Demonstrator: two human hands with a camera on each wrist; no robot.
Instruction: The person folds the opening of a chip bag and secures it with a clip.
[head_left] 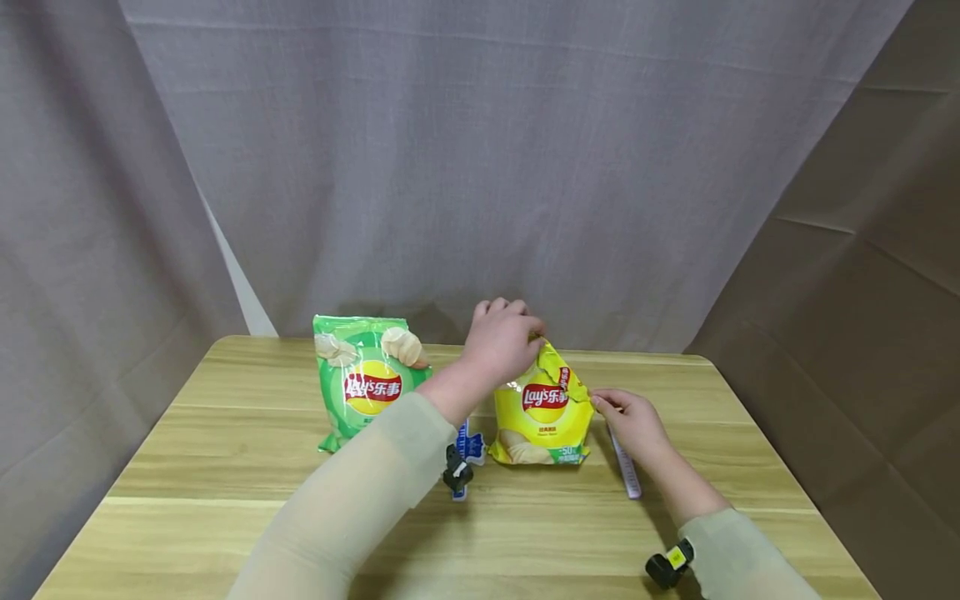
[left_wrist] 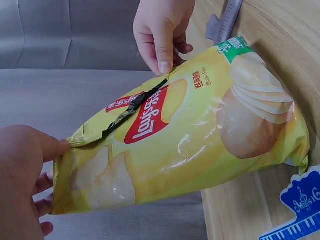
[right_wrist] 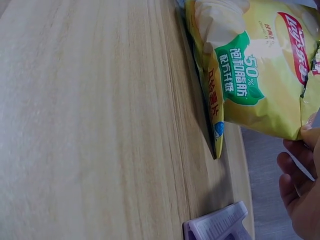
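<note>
A yellow Lay's chip bag [head_left: 534,423] stands on its lower edge on the table, with a dark-edged tear running diagonally across its upper front. My left hand [head_left: 502,340] pinches its top corner between thumb and fingers. At the bag's right edge, where the tear ends, my right hand [head_left: 634,423] pinches the wrapper with thumb and forefinger. The left wrist view shows the torn strip [left_wrist: 107,120] still joined to the bag at both ends. What lies inside the bag is hidden.
A green Lay's bag [head_left: 363,350] stands to the left, partly behind my left arm. A blue clip [head_left: 472,447] marked "Music" lies left of the yellow bag, and a purple clip [head_left: 626,473] to its right. Grey curtain [head_left: 525,167] hangs behind the wooden table [head_left: 172,483].
</note>
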